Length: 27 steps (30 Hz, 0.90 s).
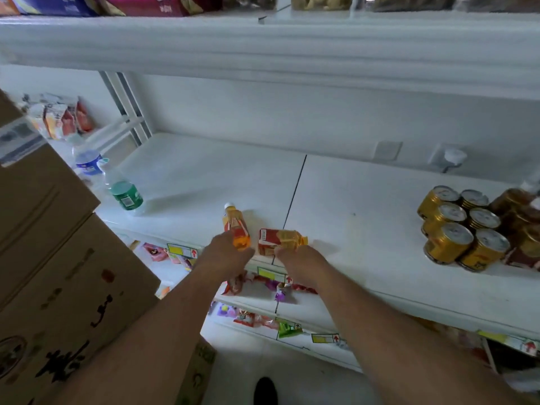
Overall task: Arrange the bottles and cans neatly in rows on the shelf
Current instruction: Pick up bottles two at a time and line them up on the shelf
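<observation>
Two orange drink bottles at the shelf (336, 200) front edge, one per hand.

Left hand (226, 252) grips bottle one (236, 226); right hand (295, 258) grips bottle two (279, 242), lying sideways. Six gold cans (458, 228) counted near right end; two water bottles (117, 185) at left end.

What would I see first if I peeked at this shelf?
Two orange drink bottles at the front edge: the left hand holds one and the right hand holds the other, which is tipped sideways. On the right sit shiny gold cans packed in rows.
</observation>
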Tool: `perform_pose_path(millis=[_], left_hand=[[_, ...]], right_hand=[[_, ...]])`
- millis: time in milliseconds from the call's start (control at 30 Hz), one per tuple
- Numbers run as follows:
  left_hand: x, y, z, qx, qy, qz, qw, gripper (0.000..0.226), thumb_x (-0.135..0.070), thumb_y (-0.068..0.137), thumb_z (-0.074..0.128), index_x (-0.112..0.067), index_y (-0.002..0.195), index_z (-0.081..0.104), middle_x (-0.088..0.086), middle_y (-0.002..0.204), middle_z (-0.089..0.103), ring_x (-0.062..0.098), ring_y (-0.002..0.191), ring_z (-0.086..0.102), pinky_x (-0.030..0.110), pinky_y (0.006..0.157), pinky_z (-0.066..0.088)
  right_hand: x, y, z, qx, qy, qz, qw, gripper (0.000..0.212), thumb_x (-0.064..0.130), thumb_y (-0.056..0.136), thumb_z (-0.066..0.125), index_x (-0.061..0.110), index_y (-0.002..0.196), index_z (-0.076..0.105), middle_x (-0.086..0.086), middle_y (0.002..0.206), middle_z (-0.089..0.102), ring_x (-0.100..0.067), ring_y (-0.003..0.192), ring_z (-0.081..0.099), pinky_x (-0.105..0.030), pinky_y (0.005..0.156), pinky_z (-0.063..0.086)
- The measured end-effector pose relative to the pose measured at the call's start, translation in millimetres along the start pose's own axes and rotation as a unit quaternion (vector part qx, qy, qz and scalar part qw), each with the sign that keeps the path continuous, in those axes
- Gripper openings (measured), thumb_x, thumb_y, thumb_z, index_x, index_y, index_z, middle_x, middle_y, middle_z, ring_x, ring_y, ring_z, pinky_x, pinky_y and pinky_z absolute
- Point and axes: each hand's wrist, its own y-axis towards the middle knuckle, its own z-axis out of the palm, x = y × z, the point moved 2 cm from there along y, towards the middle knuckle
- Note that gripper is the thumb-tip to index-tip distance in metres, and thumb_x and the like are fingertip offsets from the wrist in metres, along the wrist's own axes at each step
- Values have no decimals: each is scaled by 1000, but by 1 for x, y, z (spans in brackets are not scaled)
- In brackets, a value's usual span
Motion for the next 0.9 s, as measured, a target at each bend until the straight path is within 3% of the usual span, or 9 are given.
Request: perform_pose_path(millis=[167,267,333,467,533,700,767,900], left_hand=[[8,62,-8,11,6,-7,1000,51,-60,75,57,-20,107,61,4,98,63,25,88,64,39,83,54],[12,86,-9,18,1,-15,1000,38,-55,81,60,-18,94,62,3,86,64,19,79,63,33,73,52],[15,102,-10,22,-12,-23,999,38,-54,83,61,-17,90,62,3,81,65,18,75,64,30,66,50],[16,120,-14,40,-23,-40,998,45,-54,85,65,-10,90,59,3,75,62,13,65,58,27,51,37],[17,128,-14,48,-40,-62,996,49,-57,83,67,-9,90,58,4,75,61,14,62,58,26,50,39],[21,141,-14,72,-112,-99,986,49,-51,78,75,-6,92,62,8,83,67,20,70,68,32,61,60],[22,142,-14,81,-141,-111,980,44,-45,79,77,-6,94,63,9,87,69,21,77,70,37,69,63],[24,144,-14,84,-189,-132,969,39,-37,78,79,-6,95,63,9,88,70,20,77,71,34,70,62]], right_hand=[[23,44,8,-63,56,57,995,56,55,99,41,11,126,63,-15,121,65,-29,107,61,-34,89,47],[31,61,8,-85,108,76,988,51,52,99,49,8,118,67,-10,105,68,-26,97,64,-31,80,48],[37,73,8,-92,126,88,984,48,52,97,52,8,108,67,-4,90,64,-21,88,63,-34,81,53],[49,95,7,-103,123,121,980,48,58,95,52,12,103,59,-2,85,62,-21,87,66,-40,88,57],[54,102,7,-98,123,128,979,45,57,95,52,13,102,58,-2,83,62,-17,78,63,-35,82,57],[60,116,7,-97,121,137,978,48,59,90,61,13,104,64,0,82,65,-14,70,62,-27,57,44],[61,121,7,-103,125,138,977,50,58,86,67,12,106,64,-1,85,66,-15,73,63,-27,55,43],[61,124,7,-111,128,143,975,50,54,81,72,12,106,62,-3,87,68,-16,73,66,-27,54,44]])
